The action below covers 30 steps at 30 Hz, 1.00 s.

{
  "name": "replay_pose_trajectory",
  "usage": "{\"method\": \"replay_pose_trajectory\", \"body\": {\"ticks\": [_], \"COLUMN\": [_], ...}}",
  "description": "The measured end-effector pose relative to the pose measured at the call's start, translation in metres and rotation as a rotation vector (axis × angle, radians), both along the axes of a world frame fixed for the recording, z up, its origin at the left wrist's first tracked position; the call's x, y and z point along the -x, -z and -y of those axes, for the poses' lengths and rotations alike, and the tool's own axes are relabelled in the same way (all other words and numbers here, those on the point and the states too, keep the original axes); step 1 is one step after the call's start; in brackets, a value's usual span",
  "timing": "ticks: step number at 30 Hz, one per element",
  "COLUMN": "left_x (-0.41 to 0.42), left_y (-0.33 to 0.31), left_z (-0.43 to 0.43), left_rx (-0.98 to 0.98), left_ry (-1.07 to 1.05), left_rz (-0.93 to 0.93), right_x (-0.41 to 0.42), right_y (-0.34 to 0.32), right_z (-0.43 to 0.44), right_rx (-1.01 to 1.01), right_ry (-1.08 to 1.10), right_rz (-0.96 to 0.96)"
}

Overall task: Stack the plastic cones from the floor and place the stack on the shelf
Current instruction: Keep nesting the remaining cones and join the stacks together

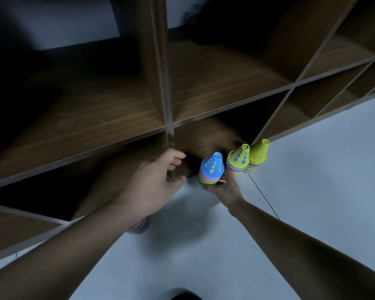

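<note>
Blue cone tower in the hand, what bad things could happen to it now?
1. The right hand holds the blue-topped stack only at its bottom, so it may tilt and the top cones could slide off.
2. The yellow-topped stack stands very close beside it; a swing could knock it over.
3. The shelf divider is just ahead, and the stack could bump it going in.

Single view, head-worn, wide-angle. Faces forward and steeply down along both forearms. Close range: left hand point(154, 182), right hand point(225, 191) with cone stack point(211, 167) mid-frame; shelf point(117, 118) fills upper half, floor point(312, 169) lower right.
</note>
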State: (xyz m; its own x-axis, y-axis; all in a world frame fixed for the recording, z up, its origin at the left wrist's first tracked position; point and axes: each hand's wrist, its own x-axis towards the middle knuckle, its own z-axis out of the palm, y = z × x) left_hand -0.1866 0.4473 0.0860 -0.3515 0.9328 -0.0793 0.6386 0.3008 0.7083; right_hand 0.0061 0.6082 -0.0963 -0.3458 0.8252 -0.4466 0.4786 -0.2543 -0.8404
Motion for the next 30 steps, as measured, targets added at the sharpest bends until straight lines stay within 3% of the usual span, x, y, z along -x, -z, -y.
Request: {"method": "replay_pose_trajectory", "body": {"ticks": [5, 17, 30], "left_x": [0.002, -0.005, 0.01], "left_y": [0.01, 0.023, 0.024], "left_z": [-0.004, 0.013, 0.009], "left_rx": [0.01, 0.065, 0.23], "left_ry": [0.042, 0.12, 0.04], "left_rz": [-0.124, -0.367, -0.458], "right_x": [0.022, 0.046, 0.05], "right_y": [0.024, 0.015, 0.017], "right_z": [0.023, 0.086, 0.104], "right_rx": [-0.043, -0.267, -0.204], "right_ry": [-0.185, -0.329, -0.265], "right_rz": [0.048, 0.17, 0.163]}}
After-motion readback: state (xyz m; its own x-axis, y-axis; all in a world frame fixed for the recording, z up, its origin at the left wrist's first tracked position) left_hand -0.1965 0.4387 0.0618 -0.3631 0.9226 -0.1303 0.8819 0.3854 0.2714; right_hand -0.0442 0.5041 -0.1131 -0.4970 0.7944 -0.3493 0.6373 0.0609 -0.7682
